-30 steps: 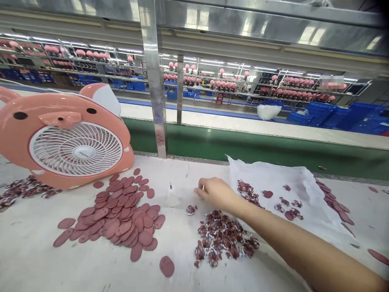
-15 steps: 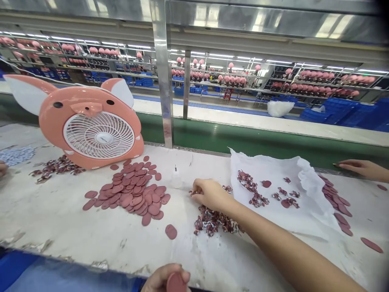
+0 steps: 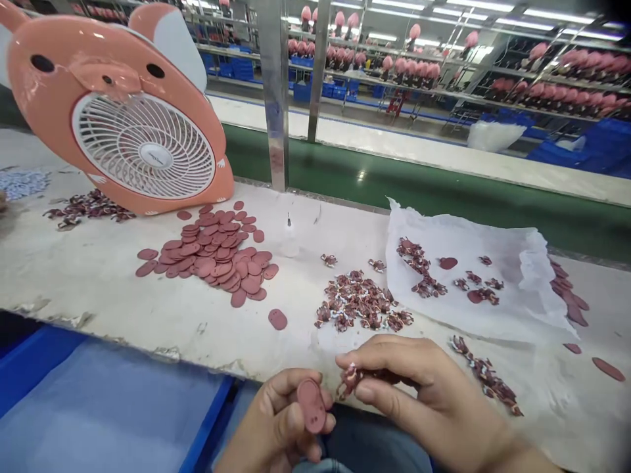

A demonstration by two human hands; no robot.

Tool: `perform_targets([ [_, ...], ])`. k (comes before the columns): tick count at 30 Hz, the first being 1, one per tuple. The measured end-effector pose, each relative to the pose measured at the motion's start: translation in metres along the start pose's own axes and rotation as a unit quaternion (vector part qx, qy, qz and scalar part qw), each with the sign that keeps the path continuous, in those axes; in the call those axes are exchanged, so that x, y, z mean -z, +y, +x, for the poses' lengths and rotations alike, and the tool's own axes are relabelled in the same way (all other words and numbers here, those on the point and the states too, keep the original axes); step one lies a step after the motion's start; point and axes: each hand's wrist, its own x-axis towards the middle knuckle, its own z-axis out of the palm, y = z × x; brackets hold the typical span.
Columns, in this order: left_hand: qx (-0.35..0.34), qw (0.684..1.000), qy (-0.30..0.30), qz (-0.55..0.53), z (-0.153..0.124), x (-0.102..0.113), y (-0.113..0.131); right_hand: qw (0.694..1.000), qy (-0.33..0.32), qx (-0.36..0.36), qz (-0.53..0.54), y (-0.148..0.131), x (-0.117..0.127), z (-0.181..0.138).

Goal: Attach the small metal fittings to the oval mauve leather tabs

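My left hand (image 3: 276, 424) is low at the table's front edge, its fingers closed around a maroon oval patch (image 3: 311, 405) held upright. Just to its right, my right hand (image 3: 414, 387) pinches a small dark red and white bow piece (image 3: 349, 380) between thumb and forefinger, close to the oval. Beyond the hands, a loose heap of small bow pieces (image 3: 359, 303) lies on the white table (image 3: 98, 282). A pile of maroon ovals (image 3: 211, 253) sits further left, with one stray oval (image 3: 277, 319) near the front.
A pink animal-faced fan (image 3: 118, 112) stands at the back left. A small clear bottle (image 3: 288, 240) stands mid-table. White paper (image 3: 513, 263) with more bows lies right. More ovals (image 3: 566, 295) lie far right, a blue bin (image 3: 98, 407) below, a green conveyor (image 3: 444, 197) behind.
My right hand drew back from the bow heap to the table's front edge with a bow in its fingers. My left hand with the oval rose into view. The camera tilted down.
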Motion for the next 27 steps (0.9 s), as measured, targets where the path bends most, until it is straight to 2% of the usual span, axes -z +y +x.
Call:
perform_targets([
  [3, 0.000, 1.000, -0.029, 0.008, -0.001, 0.000, -0.006, 0.999, -0.018, 0.023, 0.014, -0.002, -0.005, -0.006],
  [7, 0.012, 0.998, -0.051, 0.031, -0.001, 0.000, -0.009, 0.999, -0.038, 0.004, 0.021, -0.002, -0.006, -0.008],
  [17, 0.022, 0.994, -0.097, 0.042, -0.002, 0.012, -0.014, 0.998, -0.059, 0.015, -0.012, -0.005, -0.007, -0.011],
  [27, 0.031, 0.995, -0.084, 0.041, -0.002, 0.014, -0.016, 0.993, -0.074, 0.039, -0.079, -0.012, -0.007, -0.009],
])
